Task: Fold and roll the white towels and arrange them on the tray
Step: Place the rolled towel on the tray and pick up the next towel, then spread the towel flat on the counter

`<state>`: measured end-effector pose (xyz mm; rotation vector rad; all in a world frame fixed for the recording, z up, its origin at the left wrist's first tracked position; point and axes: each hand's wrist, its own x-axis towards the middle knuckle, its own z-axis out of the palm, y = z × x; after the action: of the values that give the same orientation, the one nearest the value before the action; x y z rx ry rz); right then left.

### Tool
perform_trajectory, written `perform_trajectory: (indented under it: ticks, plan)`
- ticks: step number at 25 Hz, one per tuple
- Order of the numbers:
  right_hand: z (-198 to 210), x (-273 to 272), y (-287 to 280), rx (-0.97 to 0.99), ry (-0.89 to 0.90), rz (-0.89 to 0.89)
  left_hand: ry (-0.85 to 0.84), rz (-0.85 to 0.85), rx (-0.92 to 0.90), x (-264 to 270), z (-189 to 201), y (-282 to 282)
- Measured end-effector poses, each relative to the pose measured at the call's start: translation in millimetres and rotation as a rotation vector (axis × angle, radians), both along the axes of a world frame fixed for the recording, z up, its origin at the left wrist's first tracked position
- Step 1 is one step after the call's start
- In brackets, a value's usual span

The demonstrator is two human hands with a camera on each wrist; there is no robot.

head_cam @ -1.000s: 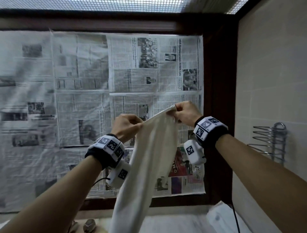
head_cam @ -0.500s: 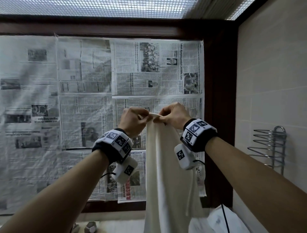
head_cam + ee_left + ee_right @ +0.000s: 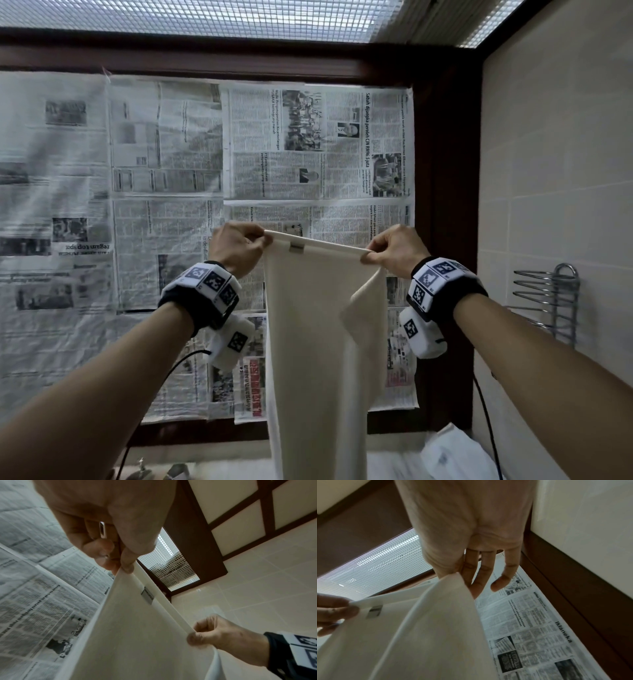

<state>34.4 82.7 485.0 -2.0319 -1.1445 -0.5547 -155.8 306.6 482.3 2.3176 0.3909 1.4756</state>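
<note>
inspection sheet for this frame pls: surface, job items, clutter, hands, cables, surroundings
Surface: pale counter strip at bottom edge, mostly hidden.
Job's things: white towel hangs in the air, top hem stretched level, grey tag near its left end; tray not seen.
Clutter: white bag at right; metal bits at lower left, unclear.
Grippers: left hand and right hand each pinch a top corner.
Cables: black cable from left wrist, another from right.
Surroundings: newspapers over window, tiled wall, wire rack.
</note>
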Motion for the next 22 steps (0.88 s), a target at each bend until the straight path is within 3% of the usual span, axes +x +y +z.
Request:
perform_trajectory:
  ticks: [11,22]
  plan:
    - [2,27,-37,-0.024,-0.165,-0.207,-0.051,0.058,-0.147,-15,1,38]
    - [-8,27,-36,0.173,-0.086,-0.164,0.005,0.085,-0.159,-22,-1,40]
